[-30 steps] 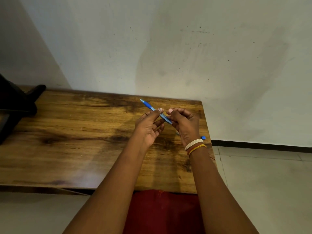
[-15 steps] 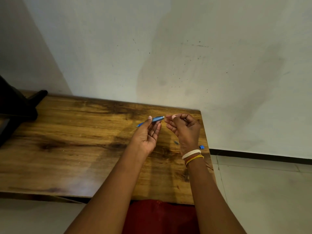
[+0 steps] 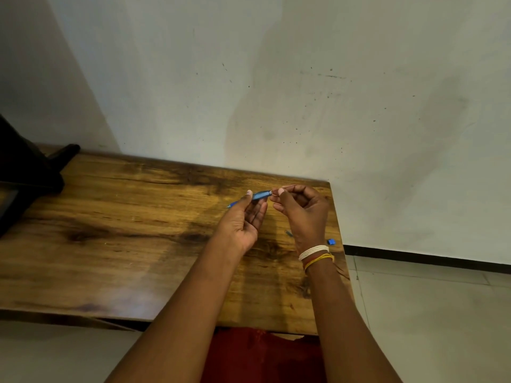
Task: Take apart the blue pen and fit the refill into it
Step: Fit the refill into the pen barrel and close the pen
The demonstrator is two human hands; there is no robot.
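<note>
Both forearms outstretched, left hand (image 3: 243,222) and right hand (image 3: 302,214) close together, fingers (image 3: 279,192) pinched.

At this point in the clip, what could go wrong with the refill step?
1. The right hand pinches a very thin refill at the open end of the blue pen barrel; off-axis pushing could bend it.
2. The left hand holds the barrel only at the fingertips, so it might slip or rotate.
3. A small blue piece lies near the table's right edge; a wrist sweep could knock it to the floor.
</note>
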